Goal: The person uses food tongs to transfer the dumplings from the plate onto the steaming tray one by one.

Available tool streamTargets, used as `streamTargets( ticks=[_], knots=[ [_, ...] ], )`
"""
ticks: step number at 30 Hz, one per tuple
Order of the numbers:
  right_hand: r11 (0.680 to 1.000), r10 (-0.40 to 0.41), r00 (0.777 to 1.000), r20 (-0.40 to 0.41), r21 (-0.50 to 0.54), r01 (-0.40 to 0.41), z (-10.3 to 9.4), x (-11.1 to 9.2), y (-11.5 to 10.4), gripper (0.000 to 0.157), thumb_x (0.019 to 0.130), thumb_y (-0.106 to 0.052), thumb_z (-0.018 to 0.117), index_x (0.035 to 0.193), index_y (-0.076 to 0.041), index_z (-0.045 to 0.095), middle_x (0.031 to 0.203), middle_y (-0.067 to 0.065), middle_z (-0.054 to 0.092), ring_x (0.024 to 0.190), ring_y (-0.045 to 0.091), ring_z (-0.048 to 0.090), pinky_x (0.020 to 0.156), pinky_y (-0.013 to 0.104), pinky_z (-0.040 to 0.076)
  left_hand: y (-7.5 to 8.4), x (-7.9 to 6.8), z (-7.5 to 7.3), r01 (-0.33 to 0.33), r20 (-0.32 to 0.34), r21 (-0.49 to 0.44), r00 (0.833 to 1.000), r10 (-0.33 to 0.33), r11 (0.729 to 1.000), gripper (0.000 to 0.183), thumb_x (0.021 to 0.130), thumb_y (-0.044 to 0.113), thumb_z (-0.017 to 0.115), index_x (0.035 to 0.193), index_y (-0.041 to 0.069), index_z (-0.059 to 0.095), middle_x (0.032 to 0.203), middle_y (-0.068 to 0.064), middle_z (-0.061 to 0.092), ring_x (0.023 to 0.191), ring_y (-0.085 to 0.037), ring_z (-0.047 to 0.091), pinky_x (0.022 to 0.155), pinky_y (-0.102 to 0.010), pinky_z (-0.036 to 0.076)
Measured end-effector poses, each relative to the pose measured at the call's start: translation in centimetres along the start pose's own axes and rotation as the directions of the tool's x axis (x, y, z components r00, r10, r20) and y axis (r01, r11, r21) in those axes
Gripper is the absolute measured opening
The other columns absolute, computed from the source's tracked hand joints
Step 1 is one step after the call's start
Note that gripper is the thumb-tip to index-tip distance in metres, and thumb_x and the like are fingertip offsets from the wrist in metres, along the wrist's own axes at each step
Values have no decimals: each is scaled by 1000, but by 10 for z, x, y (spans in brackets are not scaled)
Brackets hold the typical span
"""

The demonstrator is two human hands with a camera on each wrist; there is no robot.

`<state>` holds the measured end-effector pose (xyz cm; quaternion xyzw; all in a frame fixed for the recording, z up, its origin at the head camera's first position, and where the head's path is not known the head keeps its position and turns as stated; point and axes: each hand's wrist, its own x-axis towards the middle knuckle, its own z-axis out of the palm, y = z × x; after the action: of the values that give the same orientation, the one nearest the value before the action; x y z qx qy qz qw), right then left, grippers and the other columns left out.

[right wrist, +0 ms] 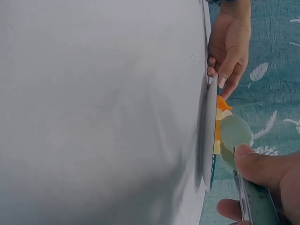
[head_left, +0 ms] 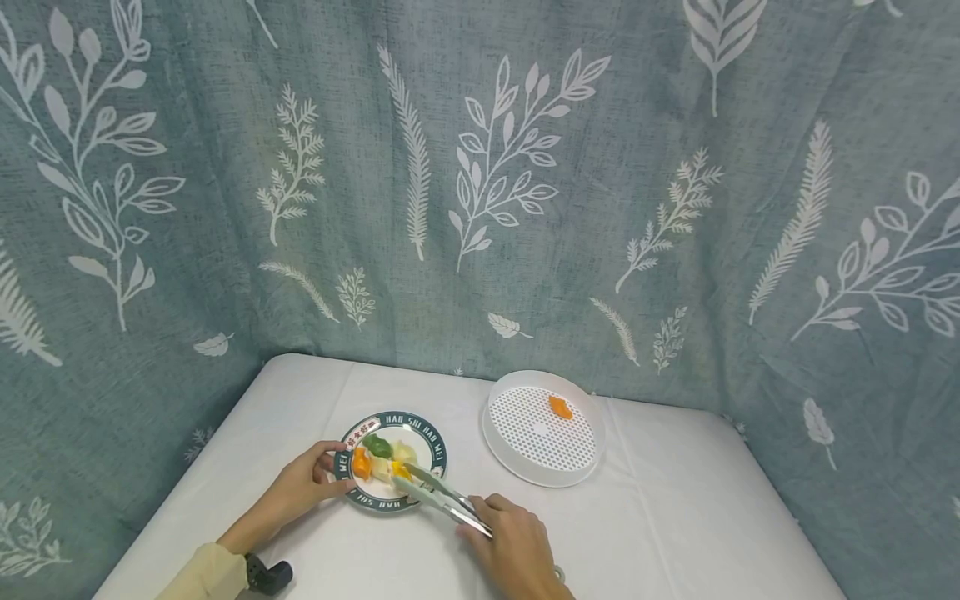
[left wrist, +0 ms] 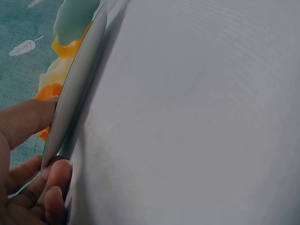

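Nearest, a pale sleeve [head_left: 202, 573] and a small black device [head_left: 268, 575] are seen at the left wrist. The right hand [head_left: 517, 537] is curled round metal tongs [head_left: 435, 500], whose pale green tips are set at the yellow piece [head_left: 401, 472] on the plate [head_left: 437, 450]; whether it is pinched cannot be told, as it is partly covered by them. By the left hand [head_left: 300, 483], the plate's left rim is pinched. On the plate, set on the white table [head_left: 675, 517], the yellow piece is crowded by an orange piece [head_left: 362, 463], a green piece [head_left: 377, 445] and pale pieces [head_left: 405, 452]. To the right, apart from the plate, a white perforated tray [head_left: 517, 417] is ringed by a raised wall; a lone orange lump [head_left: 560, 407] is held in it. Behind, the table is closed off by a leaf-patterned curtain [head_left: 435, 317].
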<state>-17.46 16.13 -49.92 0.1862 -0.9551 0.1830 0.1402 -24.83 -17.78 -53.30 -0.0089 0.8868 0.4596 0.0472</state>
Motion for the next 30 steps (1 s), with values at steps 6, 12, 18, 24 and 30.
streamTargets(
  ticks=[6, 12, 18, 24, 30],
  knots=[
    [998, -36, 996, -82, 38, 39, -6, -1, 5, 35, 88, -38, 80, 115, -15, 79, 86, -10, 67, 65, 3, 50, 58, 28, 47, -2, 0, 1, 0, -4, 2, 1000, 0, 1000, 77, 78, 36, 90, 142, 9, 55, 106, -7, 60, 84, -21, 51, 67, -34, 44],
    [1000, -14, 998, -69, 20, 16, -13, 3, 7, 38, 87, -39, 81, 114, -12, 80, 85, -9, 68, 62, 2, 47, 56, 26, 45, -2, 0, 1, 2, -3, -12, 1000, -2, 1000, 78, 79, 35, 90, 143, 9, 54, 107, -7, 60, 85, -22, 50, 67, -35, 44],
    [997, 60, 997, 42, -59, -57, -18, 7, 4, 46, 83, -44, 84, 115, -12, 79, 87, -8, 67, 62, 3, 47, 57, 27, 45, -1, 0, 1, 5, -3, -5, 1000, -5, 1000, 79, 79, 36, 90, 142, 8, 53, 106, -7, 60, 84, -21, 50, 66, -35, 44],
    [991, 99, 989, 107, -99, -88, -16, 7, 1, 49, 82, -46, 85, 115, -11, 78, 85, -7, 66, 61, 5, 46, 55, 27, 42, -2, 0, 2, 3, -11, 18, 1000, -3, 1000, 80, 78, 37, 90, 143, 8, 53, 105, -6, 60, 83, -21, 51, 66, -34, 45],
    [990, 98, 992, 83, -107, -89, -15, 12, -3, 49, 80, -48, 85, 111, -12, 78, 79, -9, 61, 58, 6, 44, 52, 25, 38, -1, 0, 2, -6, -11, 15, 1000, 6, 1000, 78, 79, 36, 90, 143, 9, 53, 106, -6, 60, 83, -21, 51, 67, -34, 45]
  ],
)
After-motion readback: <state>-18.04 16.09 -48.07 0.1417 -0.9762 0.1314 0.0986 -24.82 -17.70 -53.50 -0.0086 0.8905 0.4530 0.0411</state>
